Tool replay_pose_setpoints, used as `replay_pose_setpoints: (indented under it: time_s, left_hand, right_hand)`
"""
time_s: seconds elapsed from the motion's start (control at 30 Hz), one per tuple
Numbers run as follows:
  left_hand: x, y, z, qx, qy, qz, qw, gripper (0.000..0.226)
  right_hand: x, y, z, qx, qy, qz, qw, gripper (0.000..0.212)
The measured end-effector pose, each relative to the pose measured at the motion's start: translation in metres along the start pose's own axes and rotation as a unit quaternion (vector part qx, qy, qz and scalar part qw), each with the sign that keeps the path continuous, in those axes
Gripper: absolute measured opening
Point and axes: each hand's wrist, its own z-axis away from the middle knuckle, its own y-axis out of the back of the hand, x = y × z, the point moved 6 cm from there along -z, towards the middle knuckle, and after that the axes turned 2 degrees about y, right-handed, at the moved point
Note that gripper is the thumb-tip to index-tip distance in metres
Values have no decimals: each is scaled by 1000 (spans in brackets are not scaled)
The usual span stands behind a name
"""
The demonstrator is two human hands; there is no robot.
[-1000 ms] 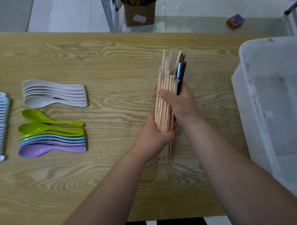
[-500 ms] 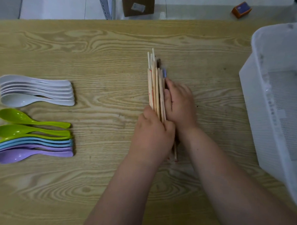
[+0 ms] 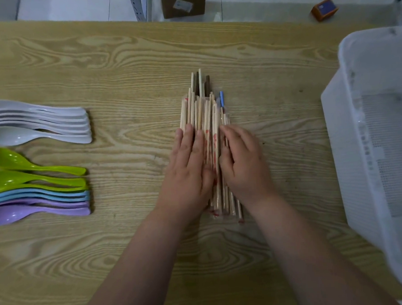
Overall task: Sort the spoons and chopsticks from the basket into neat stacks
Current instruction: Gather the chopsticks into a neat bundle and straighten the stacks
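Since a second ago the chopsticks (image 3: 205,110) have gone from being clasped up in both fists to lying flat on the wooden table (image 3: 122,63), and both hands have loosened off them. They now form one lengthwise bundle, its far ends uneven, with a couple of dark sticks (image 3: 207,83) and one blue-tipped stick (image 3: 221,98) poking out beyond the pale wooden ones. On the bundle's left side the left hand (image 3: 187,173) lies palm down with straight fingers (image 3: 190,139) resting on the sticks and gripping nothing. Against its right side the right hand (image 3: 244,166) rests with loosely bent fingers, their tips touching the outer sticks and not wrapped round them. Well to the left of the bundle lie the sorted spoons, handles pointing toward it: a nested row of white spoons (image 3: 39,122) farthest from the person, then green spoons (image 3: 35,168), then blue spoons (image 3: 47,195) and purple spoons (image 3: 36,209) packed close together. Well to the right of the bundle stands the white plastic basket (image 3: 341,114), its perforated walls blurred. Beyond the bundle, past the table's far edge, a cardboard box (image 3: 183,3) and a small orange box (image 3: 324,8) sit on the floor.
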Motion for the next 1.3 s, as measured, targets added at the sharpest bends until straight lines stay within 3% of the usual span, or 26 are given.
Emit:
replay_pose_setpoints:
  time_s: [0.17,0.37,0.57,0.97,1.1,1.2,1.3]
  left_hand:
    - [12,-10,0,-1,24,54,998,63]
    - [27,-18,0,-15,-1,67,998,61]
    - [16,-10,2,24,-45,-2,999,58]
    - [27,-14,-3,1,-84,-1,996,59]
    - [22,-3,2,-26,-93,-13,995,60]
    - [19,4,17,-65,-144,-33,987,72]
    - [13,2,32,-111,-180,-64,975,94]
  right_hand:
    - [2,-8,19,-73,24,64,995,53]
    - [10,0,26,-93,31,23,995,55]
    - [11,-3,32,-89,54,89,991,55]
    - [15,3,38,-80,78,71,991,58]
    - [15,15,38,-77,67,19,995,58]
    - [15,26,53,-152,74,23,985,76]
    - [20,30,73,-256,111,75,957,111]
